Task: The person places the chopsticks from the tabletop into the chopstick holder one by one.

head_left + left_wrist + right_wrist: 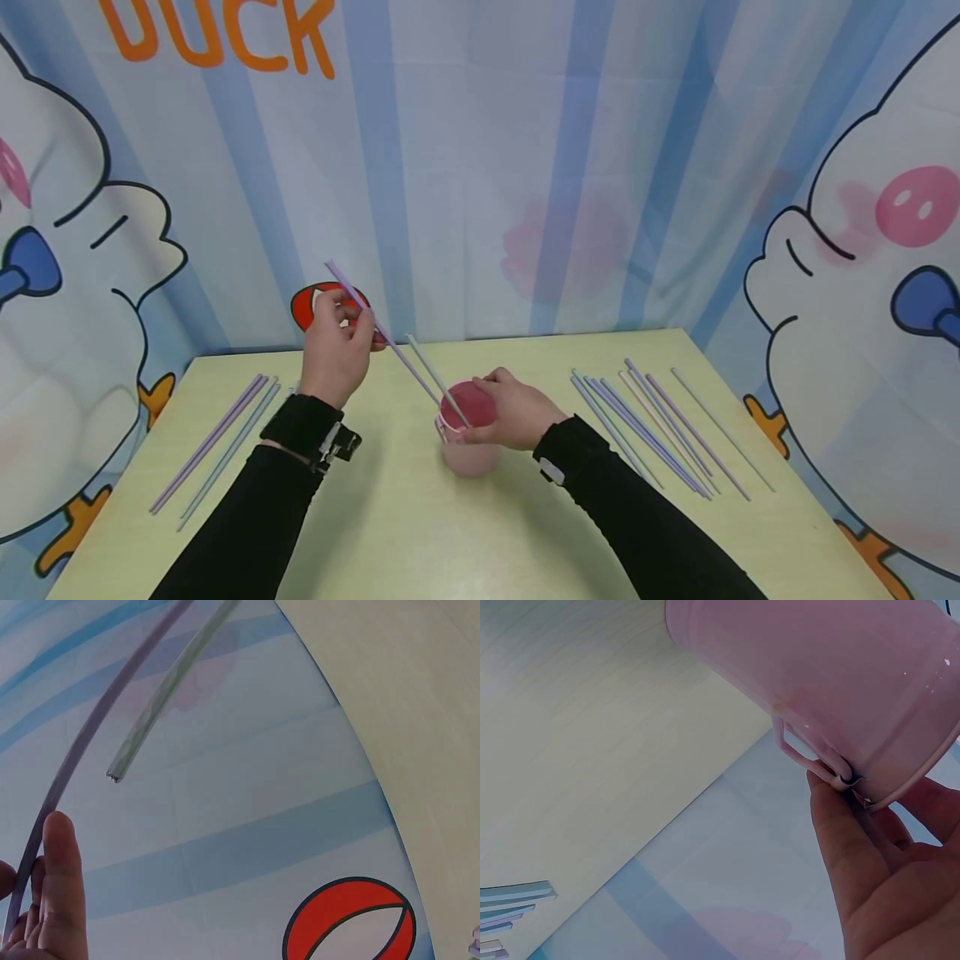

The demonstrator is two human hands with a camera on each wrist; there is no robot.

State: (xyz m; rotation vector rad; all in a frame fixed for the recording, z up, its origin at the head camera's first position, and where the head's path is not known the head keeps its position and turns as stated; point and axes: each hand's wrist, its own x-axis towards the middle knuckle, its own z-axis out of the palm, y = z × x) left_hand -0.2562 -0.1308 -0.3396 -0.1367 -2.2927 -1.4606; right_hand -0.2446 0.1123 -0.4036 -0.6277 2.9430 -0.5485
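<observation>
A thin, straw-like purple stick [407, 362] slants down from my left hand [336, 350], pinched between thumb and fingers near its upper part. Its lower end meets the left rim of a small pink bucket [471, 462]. My right hand [517, 412] grips this bucket at its right rim, thumb on the near side. In the right wrist view, the fingers hold the rim right beside a looped side handle [793, 752]. A pale green stick [433, 372] leans out of the bucket toward the upper left; the left wrist view shows its free tip near the purple one.
Several blue, purple and pale sticks [652, 429] lie spread on the right of the yellow table [405, 542]. A smaller group of purple and blue sticks [217, 442] lies at the left. Behind the table hangs a blue striped cloth [480, 167] with cartoon ducks.
</observation>
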